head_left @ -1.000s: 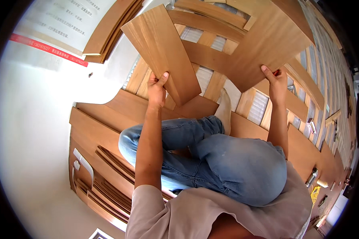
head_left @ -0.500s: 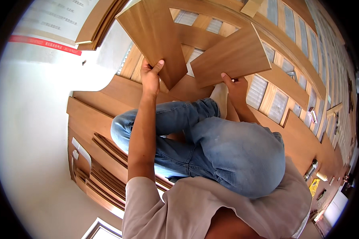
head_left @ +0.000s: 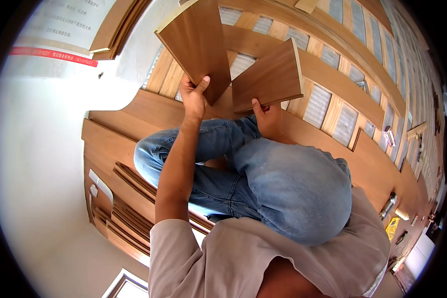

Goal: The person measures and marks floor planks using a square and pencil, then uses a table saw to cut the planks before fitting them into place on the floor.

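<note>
My left hand [head_left: 194,94] is closed on the lower end of a brown wood floorboard [head_left: 196,47], thumb on its face, the board tilted up and away from me. In my right hand [head_left: 267,115] is a shorter piece of the same floorboard [head_left: 268,74], gripped at its near edge with the thumb on top. The inner edges of the two pieces come close together at the middle; whether they touch I cannot tell. Pale cut edges show along their far ends. Both are held above the partly laid floor, in front of my bent legs.
Laid brown boards [head_left: 139,111] run beneath and beside me. Beyond them lie wooden battens [head_left: 323,111] over silvery sheeting, with loose planks [head_left: 347,94] across. Stacked floorboards [head_left: 129,218] are at left, more planks [head_left: 115,30] lean by the white wall [head_left: 39,149]. Tools [head_left: 388,206] lie at right.
The right-hand piece has moved left, closer to the left-hand board, and turned so its far edge shows. The left-hand board has tilted and shifted slightly right.
</note>
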Tool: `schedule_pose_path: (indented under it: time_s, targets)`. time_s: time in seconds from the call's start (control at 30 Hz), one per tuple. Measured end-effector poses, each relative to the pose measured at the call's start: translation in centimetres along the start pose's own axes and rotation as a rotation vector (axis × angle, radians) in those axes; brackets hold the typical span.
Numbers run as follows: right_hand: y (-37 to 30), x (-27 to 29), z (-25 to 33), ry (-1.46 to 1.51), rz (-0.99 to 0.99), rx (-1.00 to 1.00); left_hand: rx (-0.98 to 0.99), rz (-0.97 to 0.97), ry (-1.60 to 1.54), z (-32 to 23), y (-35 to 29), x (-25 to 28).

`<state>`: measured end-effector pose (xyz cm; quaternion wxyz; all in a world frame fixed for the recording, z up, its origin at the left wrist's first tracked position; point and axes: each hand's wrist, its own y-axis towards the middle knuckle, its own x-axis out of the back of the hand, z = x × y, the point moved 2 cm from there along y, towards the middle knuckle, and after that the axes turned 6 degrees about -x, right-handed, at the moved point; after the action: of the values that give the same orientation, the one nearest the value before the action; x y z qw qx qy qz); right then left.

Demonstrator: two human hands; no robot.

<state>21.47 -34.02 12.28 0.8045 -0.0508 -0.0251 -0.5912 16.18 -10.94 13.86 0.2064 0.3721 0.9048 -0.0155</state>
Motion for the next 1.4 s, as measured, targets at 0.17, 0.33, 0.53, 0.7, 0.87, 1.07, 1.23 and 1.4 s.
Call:
schedule_pose_path:
  time_s: [0.17, 0.33, 0.53, 0.7, 0.87, 1.07, 1.23, 1.4]
  targets:
    - [-1.6, -1.9, 1.9, -0.251, 0.220, 0.007, 0.042, 0.015, 0.124, -1.3, -1.1, 1.3]
    - [-0.6, -3.1, 1.0, -0.247, 0.344, 0.035, 0.124, 0.086, 0.387, -3.2, -1.7, 1.7]
    - [1.4, -4.7, 1.4, -0.112, 0.437, 0.116, 0.245, 0.241, 0.376, -4.1, -1.8, 3.4]
    - [7.1, -5.0, -1.1, -0.384, 0.307, 0.293, 0.241, 0.207, 0.405, -4.8, -2.2, 3.6]
    - [11.1, -6.1, -3.1, -0.309, 0.372, 0.266, 0.240, 0.268, 0.417, -6.1, -2.3, 3.4]
    - [10.2, -7.2, -2.6, -0.249, 0.353, 0.233, 0.119, 0.245, 0.375, -6.4, -3.4, 0.2]
    - [10.0, -7.4, -2.5, -0.258, 0.397, 0.244, 0.124, 0.172, 0.617, -5.5, -3.1, 0.7]
    - [10.1, -7.3, -4.6, -0.196, 0.356, 0.263, 0.102, 0.148, 0.537, -5.0, -2.7, 1.0]
